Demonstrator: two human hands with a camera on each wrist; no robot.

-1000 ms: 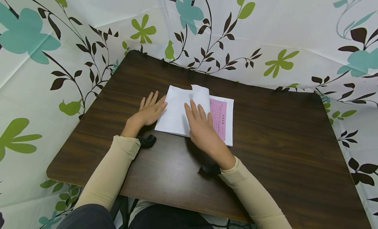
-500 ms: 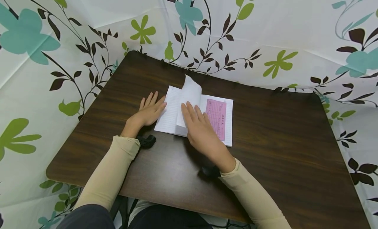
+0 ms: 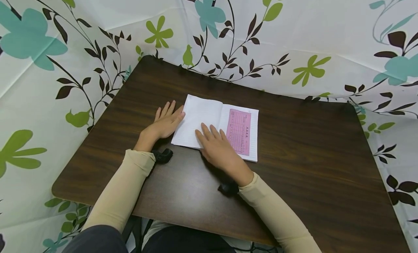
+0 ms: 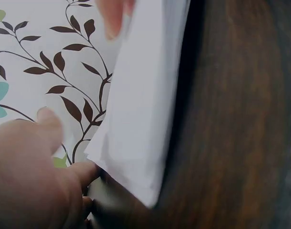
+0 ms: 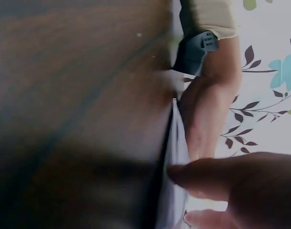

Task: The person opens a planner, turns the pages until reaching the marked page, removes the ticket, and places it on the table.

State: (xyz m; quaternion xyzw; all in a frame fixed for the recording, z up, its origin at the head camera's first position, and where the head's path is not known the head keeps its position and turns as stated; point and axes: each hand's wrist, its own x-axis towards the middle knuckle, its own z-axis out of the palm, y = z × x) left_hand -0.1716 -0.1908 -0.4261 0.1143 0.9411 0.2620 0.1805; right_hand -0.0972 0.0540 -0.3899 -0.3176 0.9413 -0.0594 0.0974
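Note:
An open notebook lies on the dark wooden table, its left page white and a pink printed sheet on its right page. My left hand rests with straight, spread fingers at the notebook's left edge. Over the lower middle of the notebook, my right hand lies palm down with extended fingers touching the left page. In the left wrist view the notebook's edge shows its layered pages beside the left hand. The right thumb is at the page edges in the right wrist view.
The brown table extends well to the right of the notebook. Black wrist-worn devices sit under both wrists. A white curtain with leaves and flowers hangs behind the table and at its sides.
A raised bundle of pages has been turned over to the left and now lies flat. My right hand has slid left and slightly nearer me; my left hand has stayed in place.

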